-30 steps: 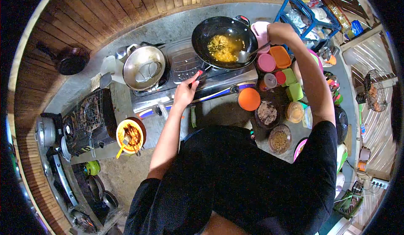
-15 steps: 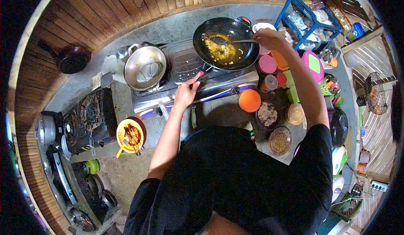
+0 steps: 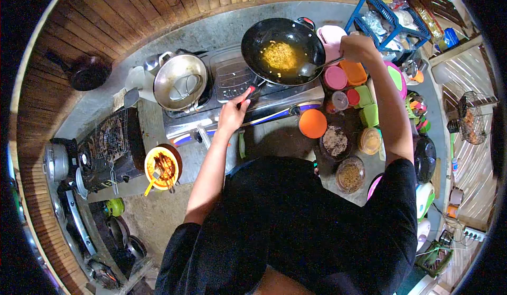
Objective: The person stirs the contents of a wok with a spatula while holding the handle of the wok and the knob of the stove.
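Nearest, on the bench (image 3: 203,160), a bowl (image 3: 148,165) of dark red sauce with a yellow brush (image 3: 152,183) is well left and on the near side of the wok (image 3: 259,31); a tub of grainy stuff (image 3: 350,176), a dish of pale crumbly stuff (image 3: 335,141) and an orange lid (image 3: 312,124) are near-right of the wok. Next out, the left hand (image 3: 232,116) is closed on the wok's red-and-black handle (image 3: 250,90), near-left of the pan body. Steel pan (image 3: 166,68) left of the wok, on the same stove (image 3: 311,95). Yellow bits (image 3: 280,55) lie in a loose patch in oil, mid-wok. Right hand (image 3: 356,48), just right of the wok, is curled round the spatula (image 3: 308,69); exact finger wrap can't be told. Blade is inside by the right wall, beside the bits, not under them. Looks like stirring in hot oil: best to brace the handle so the wok doesn't swing, slide the blade low and flat along the curve, turn the bits gently, spread clumps. Fast flicks could splash oil; bits left lying may brown unevenly. Farther still, a blue rack (image 3: 393,28) stands right of the wok.
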Demonstrator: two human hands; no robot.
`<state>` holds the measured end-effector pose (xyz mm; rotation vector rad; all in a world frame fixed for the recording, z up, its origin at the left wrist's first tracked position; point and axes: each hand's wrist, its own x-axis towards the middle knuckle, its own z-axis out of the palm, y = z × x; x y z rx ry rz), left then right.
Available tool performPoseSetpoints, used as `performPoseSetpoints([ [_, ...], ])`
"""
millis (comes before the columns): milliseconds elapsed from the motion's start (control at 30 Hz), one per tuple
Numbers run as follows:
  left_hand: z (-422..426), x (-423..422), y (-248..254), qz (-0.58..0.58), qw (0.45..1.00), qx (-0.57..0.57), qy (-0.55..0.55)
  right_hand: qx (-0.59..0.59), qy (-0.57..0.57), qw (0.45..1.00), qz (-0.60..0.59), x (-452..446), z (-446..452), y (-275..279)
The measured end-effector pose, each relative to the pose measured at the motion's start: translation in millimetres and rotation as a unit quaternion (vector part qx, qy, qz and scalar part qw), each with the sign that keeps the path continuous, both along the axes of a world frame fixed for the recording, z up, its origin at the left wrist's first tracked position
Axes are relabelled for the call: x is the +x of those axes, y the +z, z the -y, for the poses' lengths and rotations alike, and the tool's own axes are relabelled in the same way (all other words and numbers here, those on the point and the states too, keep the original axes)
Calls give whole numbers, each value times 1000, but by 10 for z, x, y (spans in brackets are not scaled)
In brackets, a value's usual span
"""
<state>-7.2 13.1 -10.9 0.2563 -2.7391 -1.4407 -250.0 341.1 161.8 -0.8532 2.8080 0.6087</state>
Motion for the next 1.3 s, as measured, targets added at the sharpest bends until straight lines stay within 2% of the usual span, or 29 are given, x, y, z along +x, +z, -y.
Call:
performPoseSetpoints([
  [67,3,-1,-4,3,1000,3,2,39,8,999,5,-30,15,-101],
  [133,-9,3,47,7,1000,6,4,-64,7,998,-15,-56,-12,-246],
  [167,-12,-2,75,37,999,6,8,-64,7,998,-16,-75,-7,-326],
  [233,-10,-2,89,68,998,5,12,-48,86,995,-14,-84,29,-438],
  [267,-8,3,63,46,999,10,12,-48,87,995,-15,-83,37,-489],
  [367,-1,5,-4,-1,1000,2,14,-75,50,993,80,-10,214,-560],
  [400,0,5,-12,-25,1000,-12,14,-75,51,993,79,-88,217,-747],
  [467,5,-3,-1,-8,1000,-19,12,-56,119,991,-36,-304,185,-1172],
  [500,10,-12,7,8,1000,-26,10,-85,40,996,-11,-79,362,-938],
  [533,9,-14,13,7,1000,-27,10,-86,40,995,-12,-93,355,-980],
  [600,6,-13,36,23,999,-34,15,-223,25,974,-14,-68,385,-1025],
  [733,0,-11,100,46,998,-35,13,-274,29,961,4,58,382,-786],
  [800,6,-14,85,37,999,-39,11,-286,21,955,-72,146,360,-652],
  [867,5,-11,62,29,999,-42,8,-260,44,960,-97,-6,228,-645],
  [933,-1,-7,93,28,999,-35,12,-273,123,941,-155,-45,168,-525],
  [967,5,-11,80,28,999,-34,12,-196,82,968,-135,-89,162,-454],
  [1000,15,-13,48,18,999,-27,9,-195,82,968,-134,-43,173,-310],
  [1067,25,-15,15,8,1000,-18,5,-109,9,991,-78,77,178,-12],
  [1100,28,-18,8,10,1000,-17,6,-120,-14,993,-18,271,267,286],
  [1300,32,-12,-6,13,1000,1,3,-35,-39,998,30,-133,-19,67],
])
